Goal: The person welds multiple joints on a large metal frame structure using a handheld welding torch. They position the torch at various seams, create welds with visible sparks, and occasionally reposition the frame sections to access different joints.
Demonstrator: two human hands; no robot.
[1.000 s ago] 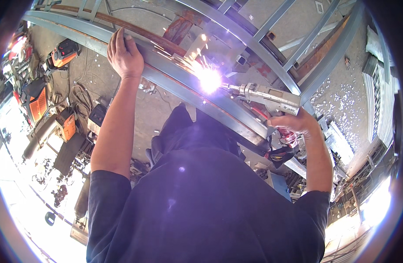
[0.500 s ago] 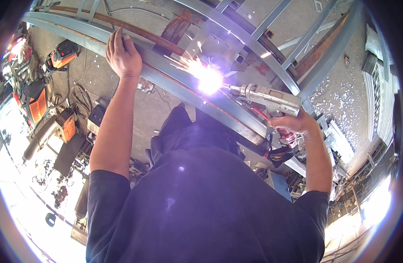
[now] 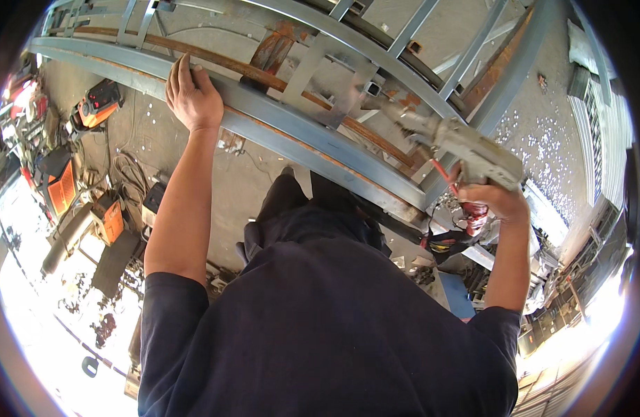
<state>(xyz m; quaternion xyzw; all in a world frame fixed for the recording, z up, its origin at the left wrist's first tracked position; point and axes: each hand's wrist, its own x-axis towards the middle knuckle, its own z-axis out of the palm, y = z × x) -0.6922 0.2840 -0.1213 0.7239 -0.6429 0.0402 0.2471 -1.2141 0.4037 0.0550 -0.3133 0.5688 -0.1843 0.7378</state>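
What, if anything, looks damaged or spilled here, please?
The long brown metal bar looks rusted, unlike the smooth grey metal beam. Bright white specks dot the grey concrete floor at right; debris or light, I cannot tell.

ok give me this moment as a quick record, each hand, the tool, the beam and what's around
left hand: fingers extended, laid on the grey metal beam
right hand: closed around the grip of a gun-shaped grey tool
tool: nose toward the upper left, blurred; tip contact can't be told
beam: runs slantwise in front of the person, from upper left down to the right
beyond the beam: grey metal frame with crossbars
left side: orange and black machine
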